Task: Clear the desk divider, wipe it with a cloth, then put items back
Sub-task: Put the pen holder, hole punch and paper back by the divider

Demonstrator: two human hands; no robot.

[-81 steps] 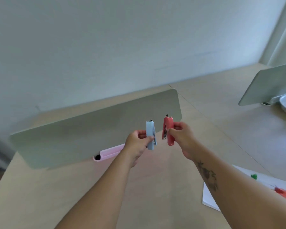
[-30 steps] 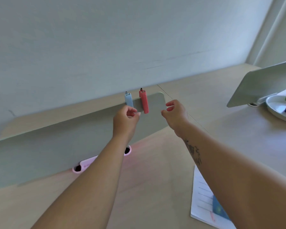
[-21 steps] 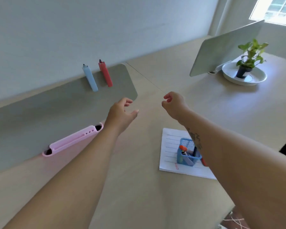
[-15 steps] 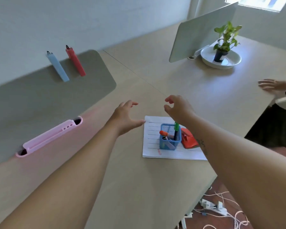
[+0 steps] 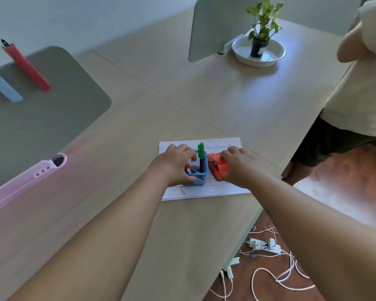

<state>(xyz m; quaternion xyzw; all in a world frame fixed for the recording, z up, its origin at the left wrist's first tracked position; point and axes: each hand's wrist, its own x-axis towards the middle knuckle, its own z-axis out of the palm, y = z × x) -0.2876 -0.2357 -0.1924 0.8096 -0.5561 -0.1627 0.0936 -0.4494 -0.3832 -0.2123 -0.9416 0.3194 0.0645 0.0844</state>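
Head camera looks down over a pale wooden desk [image 5: 139, 224]. At the left stands the desk divider [image 5: 41, 118], a flat grey-green panel with rounded corners, cut off by the left edge. Two long clips sit over its top edge: a red clip [image 5: 26, 66] and a light blue clip [image 5: 2, 85], the blue one partly out of frame. One pink holder [image 5: 24, 181] runs along the divider's foot, its far end also cut off.

Near the desk's front edge lies one lined sheet of paper [image 5: 204, 192]. On it stands a small blue mesh pen cup [image 5: 199, 177] with a green marker [image 5: 201, 152] upright inside; other pens in it are too hidden to count. The left hand [image 5: 176, 164] is wrapped around the cup, fingers over its rim. The right hand [image 5: 237, 166] is closed around an orange-red clip [image 5: 217, 168] just beside the cup.

Farther back are a second divider [image 5: 206, 25], one potted plant [image 5: 263, 25] in a white dish [image 5: 258, 59], and another person's torso [image 5: 360, 94] at the right edge.
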